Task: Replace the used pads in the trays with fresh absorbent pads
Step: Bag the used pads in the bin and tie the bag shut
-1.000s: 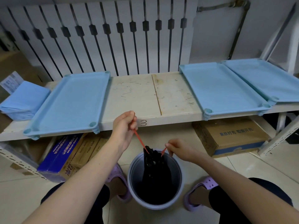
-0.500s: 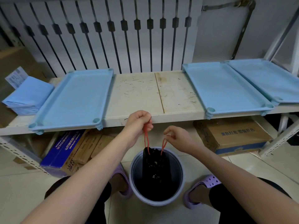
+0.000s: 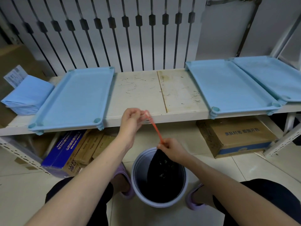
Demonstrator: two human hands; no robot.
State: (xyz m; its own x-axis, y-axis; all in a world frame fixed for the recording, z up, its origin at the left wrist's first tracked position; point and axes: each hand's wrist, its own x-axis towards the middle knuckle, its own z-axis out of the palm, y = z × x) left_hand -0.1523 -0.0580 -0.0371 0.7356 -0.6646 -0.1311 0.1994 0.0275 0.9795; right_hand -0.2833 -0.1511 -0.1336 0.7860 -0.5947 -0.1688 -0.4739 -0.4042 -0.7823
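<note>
A black bin bag point(image 3: 162, 173) sits in a pale round bucket point(image 3: 138, 185) on the floor between my feet. My left hand point(image 3: 132, 119) pinches the upper end of the bag's red drawstring point(image 3: 154, 128), stretched taut. My right hand point(image 3: 172, 149) grips the gathered neck of the bag at the string's lower end. On the white shelf point(image 3: 146, 95) lie three light blue trays: one at the left point(image 3: 76, 98), two at the right point(image 3: 228, 85) point(image 3: 270, 75). A stack of folded blue pads point(image 3: 27, 97) rests at the shelf's far left.
Cardboard boxes stand under the shelf, a blue and brown one at the left point(image 3: 68, 150) and a brown one at the right point(image 3: 236, 136). A white radiator point(image 3: 114, 33) backs the shelf. Metal shelf legs point(image 3: 283, 139) slant down at the right.
My left hand has lifted and pulled the drawstring up and to the left. My right hand dropped from the string loop to the bag's neck, which is now gathered closed.
</note>
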